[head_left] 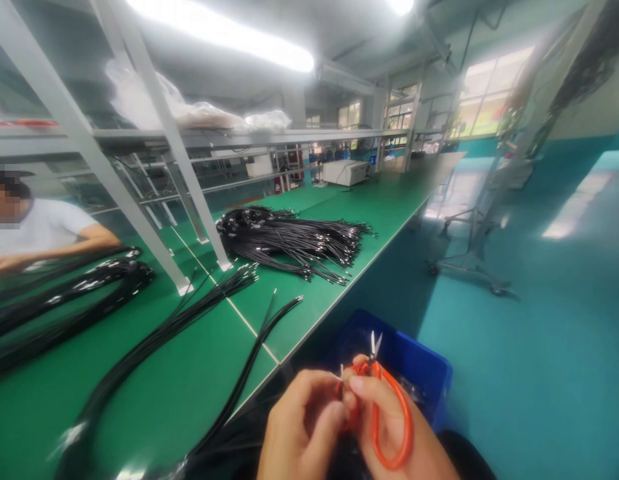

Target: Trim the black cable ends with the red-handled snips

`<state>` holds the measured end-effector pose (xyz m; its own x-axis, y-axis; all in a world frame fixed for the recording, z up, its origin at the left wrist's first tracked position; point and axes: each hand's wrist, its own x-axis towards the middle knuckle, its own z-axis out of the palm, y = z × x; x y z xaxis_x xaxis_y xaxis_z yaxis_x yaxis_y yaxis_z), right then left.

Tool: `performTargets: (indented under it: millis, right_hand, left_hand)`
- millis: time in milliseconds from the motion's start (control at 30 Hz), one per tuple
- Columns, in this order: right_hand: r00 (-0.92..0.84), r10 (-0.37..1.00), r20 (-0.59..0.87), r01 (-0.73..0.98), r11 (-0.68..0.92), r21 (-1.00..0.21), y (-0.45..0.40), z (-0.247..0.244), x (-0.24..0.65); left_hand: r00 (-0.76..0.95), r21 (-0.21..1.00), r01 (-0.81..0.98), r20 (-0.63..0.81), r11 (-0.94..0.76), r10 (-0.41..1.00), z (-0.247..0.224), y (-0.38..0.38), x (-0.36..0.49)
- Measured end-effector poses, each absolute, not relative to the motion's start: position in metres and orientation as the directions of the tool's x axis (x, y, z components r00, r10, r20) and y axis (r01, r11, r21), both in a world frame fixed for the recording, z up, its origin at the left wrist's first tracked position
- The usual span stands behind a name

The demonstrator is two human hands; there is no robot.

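Low in the view, my right hand (384,407) is closed around red-handled scissors (404,427), whose short metal blades (374,345) point up and stand slightly apart. My left hand (304,420) is beside it, its fingers pinched on the end of a thin black cable (340,387) with a pale tip. The fingertips of both hands nearly meet. A thin bundle of black cables (254,353) lies over the table edge left of my hands, and a thicker bundle (154,347) curves across the green table (189,380).
A big pile of black cables (289,240) lies farther along the table. Below its edge, a blue bin (424,367) stands behind my hands. White shelf posts (174,140) rise at left. Another person (49,227) sits there by cable coils (64,307). A wheeled rack (472,247) stands at right.
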<state>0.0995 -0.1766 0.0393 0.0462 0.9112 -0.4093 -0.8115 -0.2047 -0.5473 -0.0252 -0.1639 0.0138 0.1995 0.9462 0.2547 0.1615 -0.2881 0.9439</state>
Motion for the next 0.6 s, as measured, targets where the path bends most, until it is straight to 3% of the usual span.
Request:
performTargets:
  millis: [133,300,433,600]
  right_hand:
    - [0.038,0.92,-0.39,-0.793,-0.21,-0.572,-0.177,0.038,0.099]
    - [0.244,0.933,-0.264,-0.618,-0.06,-0.784,-0.177,0.038,0.094]
    - [0.283,0.935,-0.215,-0.498,-0.049,-0.866,-0.176,0.037,0.089]
    - [0.452,0.887,0.097,-0.12,0.169,-0.978,-0.177,0.025,0.092]
  left_hand:
    - [0.267,0.995,-0.099,0.046,-0.02,0.962,0.012,-0.164,-0.02]
    - [0.173,0.991,-0.132,-0.005,0.028,0.985,0.013,-0.162,-0.019]
    - [0.198,0.989,-0.135,-0.036,0.064,0.98,0.015,-0.163,-0.018]
    - [0.153,0.986,-0.138,-0.074,0.095,0.986,0.016,-0.162,-0.019]
